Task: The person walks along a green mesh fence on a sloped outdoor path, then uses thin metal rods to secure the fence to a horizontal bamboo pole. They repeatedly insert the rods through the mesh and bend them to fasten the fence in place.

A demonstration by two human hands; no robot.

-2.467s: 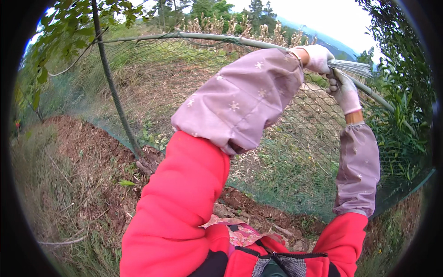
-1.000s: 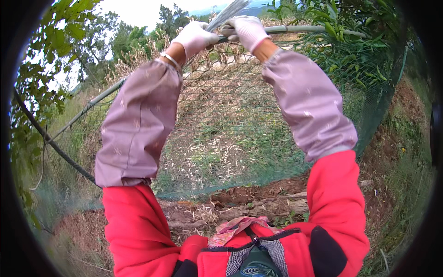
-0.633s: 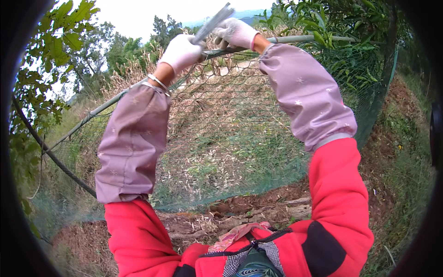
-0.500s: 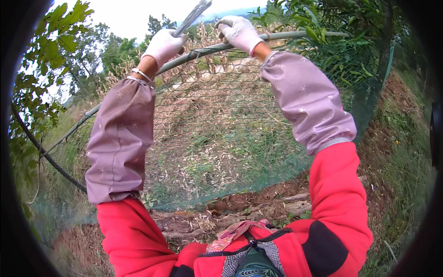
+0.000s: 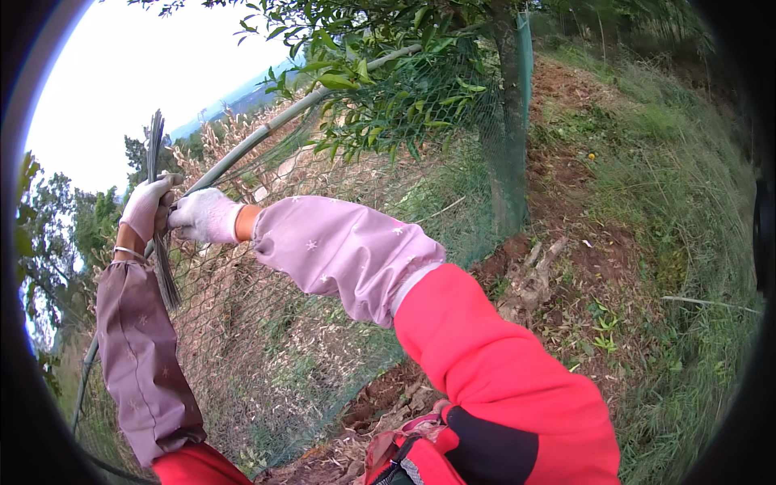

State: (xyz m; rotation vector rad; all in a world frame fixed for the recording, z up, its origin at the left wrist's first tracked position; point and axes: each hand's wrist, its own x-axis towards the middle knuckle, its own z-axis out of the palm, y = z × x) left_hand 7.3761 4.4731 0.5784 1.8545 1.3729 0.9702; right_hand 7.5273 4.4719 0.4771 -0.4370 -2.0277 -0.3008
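Observation:
My left hand (image 5: 147, 204), in a white glove, grips a bundle of thin grey wires (image 5: 154, 145) at its middle. The wires stand nearly upright, with one end above the fist and the other hanging below it. Right against the bundle is my gloved right hand (image 5: 207, 217), its fingers bent and pressed together; whatever is between them is hidden. Both hands are at the left, close to a grey-green pole (image 5: 271, 128). Green netting (image 5: 267, 315) hangs down from the pole.
A leafy tree (image 5: 509, 121) stands at the net's far end, its branches reaching over the pole. Dry stalks lie behind the net. At the right are a red soil bank (image 5: 566, 170) and tall grass (image 5: 687, 202). A stump-like piece of wood (image 5: 529, 279) lies near the net's foot.
The view has swung to the right. My right hand has come off the pole area and joined my left hand at the wire bundle, which has turned from slanting to nearly upright.

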